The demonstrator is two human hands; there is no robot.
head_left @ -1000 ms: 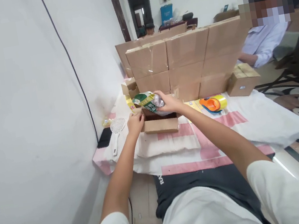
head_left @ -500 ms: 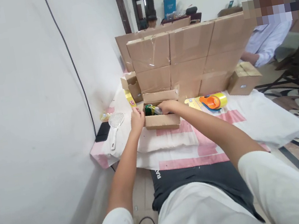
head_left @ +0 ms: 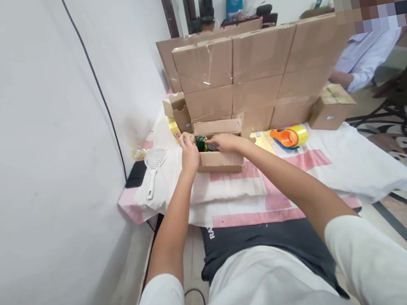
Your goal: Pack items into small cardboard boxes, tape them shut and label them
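A small open cardboard box (head_left: 217, 161) sits on the white-and-pink cloth (head_left: 307, 166) in front of me. A green packet (head_left: 202, 145) lies inside it. My right hand (head_left: 226, 142) reaches into the box and presses on the packet. My left hand (head_left: 189, 152) grips the box's left edge by its flap.
A wall of stacked cardboard boxes (head_left: 252, 69) stands behind the small box. An orange tape dispenser with yellow tape (head_left: 289, 137) lies to the right, and another small box (head_left: 330, 106) beyond it. A white slotted scoop (head_left: 153, 165) and a black phone (head_left: 136, 173) lie left. Another person (head_left: 362, 55) sits at far right.
My right hand has lowered the green packet from above the box down into it. My left hand has shifted up along the box's left edge.
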